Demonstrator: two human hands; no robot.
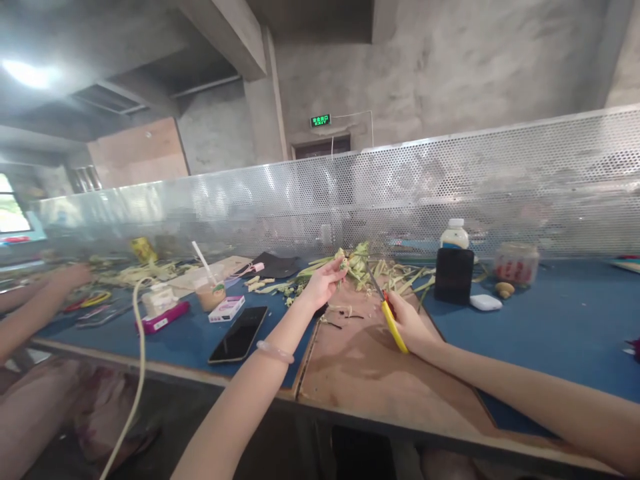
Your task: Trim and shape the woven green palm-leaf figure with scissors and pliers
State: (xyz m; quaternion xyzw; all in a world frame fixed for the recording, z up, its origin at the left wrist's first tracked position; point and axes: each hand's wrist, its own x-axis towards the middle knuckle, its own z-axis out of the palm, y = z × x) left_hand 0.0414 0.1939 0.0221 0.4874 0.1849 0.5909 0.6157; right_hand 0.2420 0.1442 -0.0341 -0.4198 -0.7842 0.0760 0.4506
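My left hand [324, 287] is closed, its fingers pinching a small pale green flower bud [343, 260] above the wooden board [375, 373]. In my right hand [407, 323] is a pair of scissors [393, 323] with yellow handles, one red part showing by the fingers. Their blades point up and to the left, close to a pile of pale green stems and leaves [363, 263] at the back of the board. Several dark thin scraps [345, 315] lie on the board below my left hand.
Left of the board are a black phone [239, 335], a small white-and-purple box [227, 309], a drink cup with straw [210, 293] and a magenta box [164, 318]. Right stand a black upright panel [454, 275], a white case [485, 303] and a jar [516, 263]. A co-worker's arm [40, 300] reaches in at left.
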